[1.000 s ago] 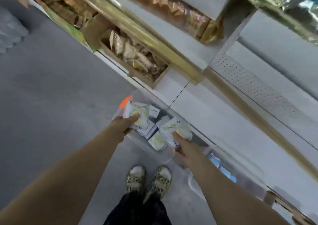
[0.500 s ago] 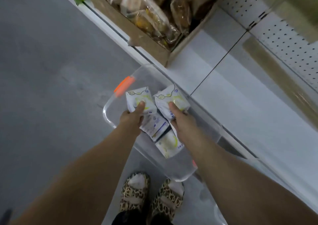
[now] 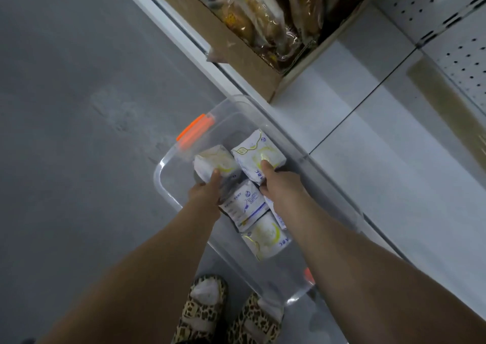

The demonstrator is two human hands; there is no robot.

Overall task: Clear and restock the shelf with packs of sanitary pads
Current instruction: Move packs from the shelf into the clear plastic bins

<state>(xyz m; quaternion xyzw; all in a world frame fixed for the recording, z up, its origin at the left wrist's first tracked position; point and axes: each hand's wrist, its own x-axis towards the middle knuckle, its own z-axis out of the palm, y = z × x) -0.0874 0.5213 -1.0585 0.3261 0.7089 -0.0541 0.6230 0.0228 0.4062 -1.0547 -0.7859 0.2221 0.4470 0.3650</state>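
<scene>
A clear plastic bin (image 3: 168, 185) with an orange handle (image 3: 194, 130) stands on the grey floor beside the white bottom shelf (image 3: 381, 175). My left hand (image 3: 205, 193) grips a white and yellow pad pack (image 3: 213, 162) low inside the bin's far end. My right hand (image 3: 278, 185) grips a second pad pack (image 3: 256, 154) right beside it. More pad packs (image 3: 244, 206) lie in the bin under my wrists, one with a yellow print (image 3: 265, 235) nearest me.
A cardboard box (image 3: 236, 46) of wrapped snack packs sits on the bottom shelf at the top. Perforated white back panels (image 3: 452, 27) rise at the right. My feet in leopard slippers (image 3: 210, 307) stand just before the bin.
Both hands have gone down into the bin with their packs, and the packs now sit side by side near its far end. The view has tilted down toward the bin.
</scene>
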